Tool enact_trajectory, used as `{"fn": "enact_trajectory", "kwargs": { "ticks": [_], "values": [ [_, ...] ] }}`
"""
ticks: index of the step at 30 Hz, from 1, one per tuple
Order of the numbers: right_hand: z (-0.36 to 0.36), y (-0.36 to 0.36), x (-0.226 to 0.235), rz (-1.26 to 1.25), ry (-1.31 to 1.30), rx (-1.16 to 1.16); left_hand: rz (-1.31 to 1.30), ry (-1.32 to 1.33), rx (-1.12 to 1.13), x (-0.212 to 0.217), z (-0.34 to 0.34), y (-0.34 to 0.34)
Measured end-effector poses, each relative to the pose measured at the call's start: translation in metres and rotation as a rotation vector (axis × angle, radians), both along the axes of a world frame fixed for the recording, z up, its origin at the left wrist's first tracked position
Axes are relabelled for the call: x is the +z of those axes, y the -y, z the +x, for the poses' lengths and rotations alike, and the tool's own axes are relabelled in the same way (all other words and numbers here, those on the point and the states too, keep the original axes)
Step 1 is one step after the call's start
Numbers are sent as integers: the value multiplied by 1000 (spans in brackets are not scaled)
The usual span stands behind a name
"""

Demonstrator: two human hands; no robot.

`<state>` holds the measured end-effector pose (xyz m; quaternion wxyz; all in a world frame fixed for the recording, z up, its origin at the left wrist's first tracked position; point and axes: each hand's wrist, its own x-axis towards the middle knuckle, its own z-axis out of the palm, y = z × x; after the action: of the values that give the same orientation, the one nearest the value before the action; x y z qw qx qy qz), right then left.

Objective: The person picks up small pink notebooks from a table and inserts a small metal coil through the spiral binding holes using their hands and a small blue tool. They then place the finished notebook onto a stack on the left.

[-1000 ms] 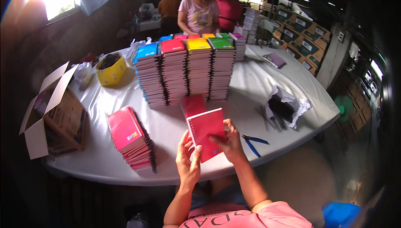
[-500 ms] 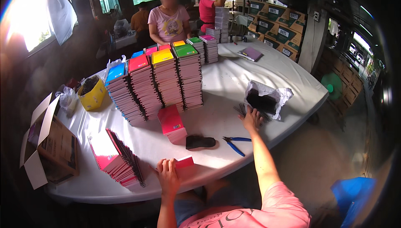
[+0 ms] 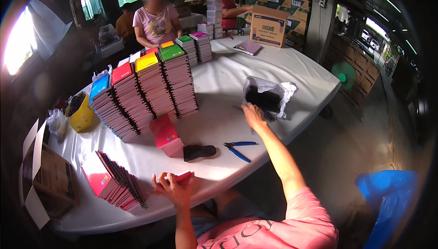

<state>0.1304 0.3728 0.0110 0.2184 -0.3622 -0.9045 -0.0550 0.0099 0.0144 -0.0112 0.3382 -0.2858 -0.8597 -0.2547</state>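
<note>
My left hand (image 3: 173,188) grips a small red notebook (image 3: 184,178) at the table's front edge, tilted up off the cloth. Reaching forward on the right, my right hand (image 3: 253,115) has its fingers closed at the black spiral binding coils (image 3: 268,116), and one coil hangs below it. More coils fill a paper-lined box (image 3: 287,94) just beyond. Ahead of my left hand stands a block of red notebooks (image 3: 165,132) without visible coils. To its left lie several coil-bound red notebooks (image 3: 102,180). Blue-handled pliers (image 3: 240,153) and a black pouch (image 3: 199,152) rest between my hands.
Tall stacks of coil-bound notebooks (image 3: 150,89) in several colours stand mid-table. An open carton (image 3: 52,180) and a yellow container (image 3: 80,117) sit left. A cardboard box (image 3: 268,26) and a purple notebook (image 3: 247,47) are at the far end. A person (image 3: 156,20) stands opposite.
My left hand has picked up the red notebook and tilted it. My right hand's fingers have closed among the coils. A cardboard box now stands at the far end. The whole view has shifted.
</note>
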Motion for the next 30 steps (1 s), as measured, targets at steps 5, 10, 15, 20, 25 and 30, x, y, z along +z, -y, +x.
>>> {"fn": "enact_trajectory", "kwargs": {
  "ticks": [5, 10, 15, 20, 25, 30],
  "values": [
    [-4, -8, -4, -77, 312, -18, 82, -22, -60, -2, -3, -4],
    [-9, 44, 24, -44, -129, 242, 57, -45, -184, -4, -7, 0],
    [-16, 156, 68, -626, -74, 791, 96, -35, -244, 7, -7, 11],
    [-9, 187, 30, -703, -309, 758, 83, -19, -287, 14, -1, -6],
    [-29, 207, 28, -722, -334, 780, 96, -37, -215, -1, -10, 3],
    [-35, 206, 29, -772, -364, 821, 91, -43, -192, 3, -8, -2]
  ]
}}
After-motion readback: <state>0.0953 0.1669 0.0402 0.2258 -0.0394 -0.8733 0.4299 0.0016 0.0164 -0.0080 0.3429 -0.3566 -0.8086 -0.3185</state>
